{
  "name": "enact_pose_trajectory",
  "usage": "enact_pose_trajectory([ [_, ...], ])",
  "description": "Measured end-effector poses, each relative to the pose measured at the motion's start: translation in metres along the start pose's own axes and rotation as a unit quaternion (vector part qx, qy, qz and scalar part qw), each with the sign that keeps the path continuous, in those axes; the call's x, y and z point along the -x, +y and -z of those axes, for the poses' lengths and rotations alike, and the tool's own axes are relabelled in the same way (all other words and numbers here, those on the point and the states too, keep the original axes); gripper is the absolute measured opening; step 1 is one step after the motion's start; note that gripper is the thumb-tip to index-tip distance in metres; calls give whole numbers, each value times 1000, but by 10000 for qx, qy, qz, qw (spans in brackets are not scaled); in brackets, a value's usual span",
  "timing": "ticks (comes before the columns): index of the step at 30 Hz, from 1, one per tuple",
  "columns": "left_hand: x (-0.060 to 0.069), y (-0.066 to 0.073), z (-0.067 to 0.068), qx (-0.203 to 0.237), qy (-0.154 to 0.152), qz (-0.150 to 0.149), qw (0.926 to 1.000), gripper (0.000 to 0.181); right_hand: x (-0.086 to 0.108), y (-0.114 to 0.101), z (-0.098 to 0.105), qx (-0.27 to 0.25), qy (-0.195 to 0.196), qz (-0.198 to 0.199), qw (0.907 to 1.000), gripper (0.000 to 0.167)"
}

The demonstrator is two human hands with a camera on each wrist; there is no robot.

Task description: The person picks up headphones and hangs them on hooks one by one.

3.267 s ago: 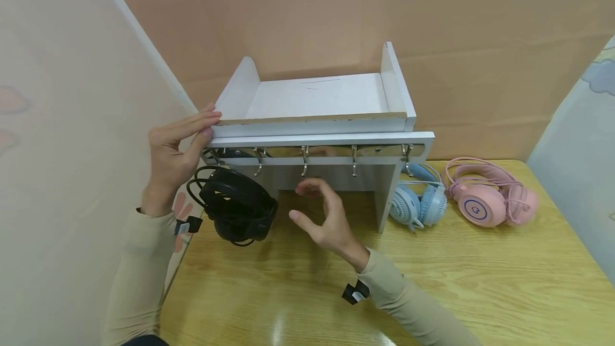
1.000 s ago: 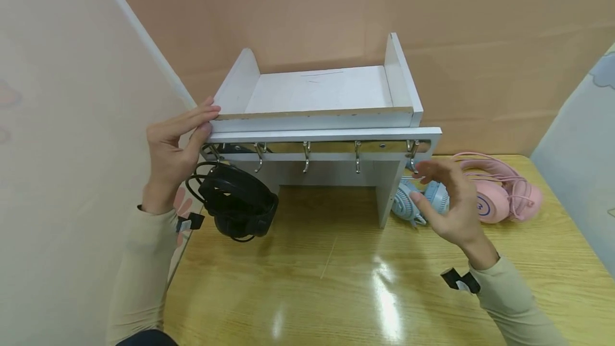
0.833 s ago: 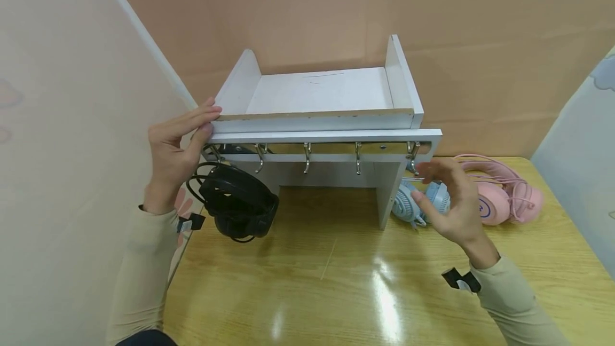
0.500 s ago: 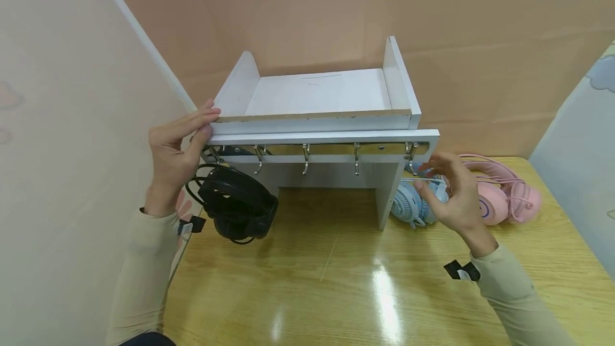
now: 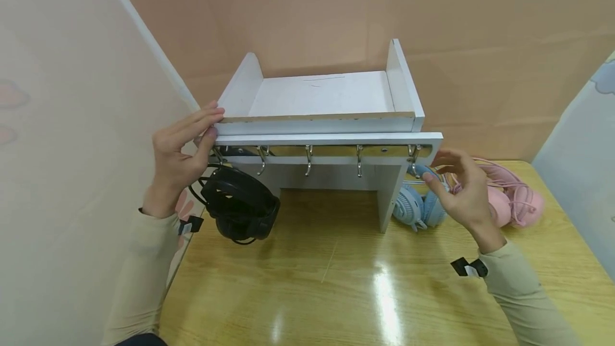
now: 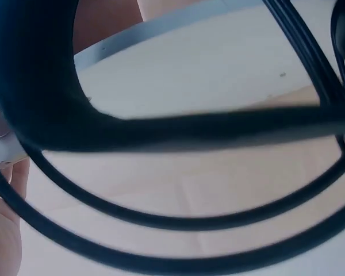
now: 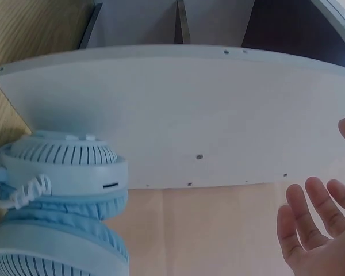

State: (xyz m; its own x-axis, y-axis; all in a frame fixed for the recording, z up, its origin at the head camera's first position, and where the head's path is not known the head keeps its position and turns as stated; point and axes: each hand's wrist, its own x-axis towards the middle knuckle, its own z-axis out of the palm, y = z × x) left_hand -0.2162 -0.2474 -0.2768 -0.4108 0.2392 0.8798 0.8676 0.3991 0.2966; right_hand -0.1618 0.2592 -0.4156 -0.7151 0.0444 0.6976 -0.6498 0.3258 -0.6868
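A white shelf rack [image 5: 326, 124] stands on the wooden table, with a rail of metal hooks [image 5: 308, 162] along its front. My left hand [image 5: 180, 156] rests on the rack's left end, fingers fairly straight over the top and thumb at the front. Black headphones [image 5: 242, 191] hang from the leftmost hook; their band and looping cable fill much of the left wrist view. Beyond the rail's right end is my right hand [image 5: 463, 191], fingers loosely bent and holding nothing. Light blue headphones [image 5: 408, 207] lie beside the rack's right side panel [image 7: 161, 115], partly behind the hooks.
Pink headphones [image 5: 521, 202] with a coiled cable lie farther right, partly behind my right hand. The wooden table [image 5: 331, 298] extends in front of the rack. A brown backdrop [image 5: 480, 68] rises behind, and a pale wall [image 5: 86, 122] runs close on the left.
My right hand has gone from below the middle hooks to the rack's right end, then slightly farther right and up over the last second. My left hand has stayed on the rack.
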Motion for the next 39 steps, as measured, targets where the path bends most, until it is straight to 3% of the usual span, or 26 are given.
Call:
enact_pose_trajectory([
  [8,1,6,8,-430,-34,-122,9990,23,-5,11,2,438,-211,-420,9979,51],
  [14,1,3,1,-109,-20,-46,9999,23,-9,25,18,822,-287,-1289,9878,46],
  [20,-1,1,-5,80,-6,-2,10000,24,-12,44,26,1011,-405,-1487,9829,45],
  [27,-2,2,-1,52,55,-4,10000,22,-15,61,23,1382,-664,-2193,9635,49],
  [35,-2,3,2,-77,-20,-17,10000,22,-18,82,27,1589,-753,-2464,9531,53],
  [39,-1,3,1,-130,-86,-31,9999,23,-16,91,28,1673,-889,-2807,9409,58],
])
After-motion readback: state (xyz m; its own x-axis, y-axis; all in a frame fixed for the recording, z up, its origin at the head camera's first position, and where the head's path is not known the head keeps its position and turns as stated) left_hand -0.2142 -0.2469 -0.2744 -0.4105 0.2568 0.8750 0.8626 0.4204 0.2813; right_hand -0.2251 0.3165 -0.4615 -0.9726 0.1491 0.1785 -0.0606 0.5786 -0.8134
